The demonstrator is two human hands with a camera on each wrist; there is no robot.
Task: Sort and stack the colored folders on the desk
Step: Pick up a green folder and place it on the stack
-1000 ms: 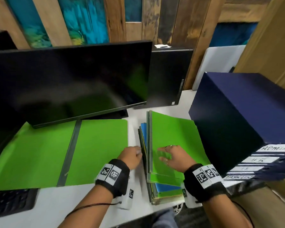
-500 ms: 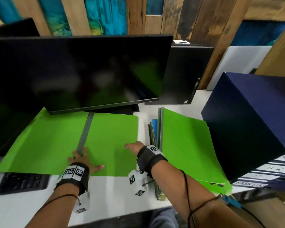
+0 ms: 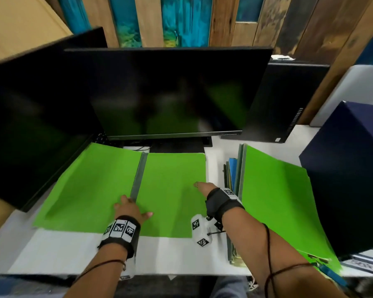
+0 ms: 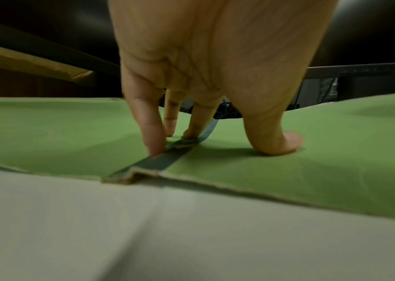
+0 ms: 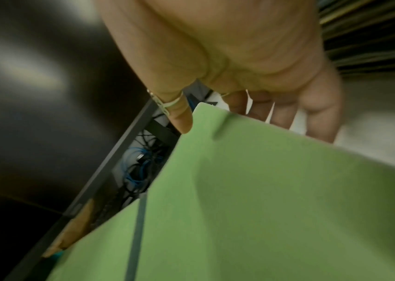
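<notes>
Open folder [image 3: 108, 183]: green, lay spread flat on the white table [image 3: 73, 250], in front of the monitor [image 3: 159, 91]; grey spine strip [image 3: 139, 175] ran down its middle; far-left part tucked under a 2nd dark screen [image 3: 30, 117].
Left hand [image 3: 130, 210]: palm down at the near end of the spine, fingers [image 4: 153, 136] straight and pressing on/beside the strip, thumb [image 4: 278, 144] splayed flat on the right leaf. Held nothing, just pressed.
Right hand [image 3: 205, 187]: at the right edge of the right leaf; wrist view showed fingers [image 5: 283, 114] under the lifted green edge [image 5: 263, 171] and thumb [image 5: 179, 117] at the edge, ring on thumb. Full pinch or not: couldn't tell for sure, but fingers curled round the leaf edge.
Folder stack [image 3: 233, 175]: just right of the open folder, on the table; blue and dark edges showed, green folder [image 3: 274, 194] on top, its near corner hanging past the table edge.
Navy box [image 3: 349, 168]: far right, touching/overlapping the stack's right side.
PC tower [image 3: 284, 100]: black, behind the stack, right of monitor.
Cables [image 5: 141, 157]: blue + black tangle under the monitor, seen in wrist view.
Labelled files [image 3: 366, 263]: bottom right, text too blurred to read.
</notes>
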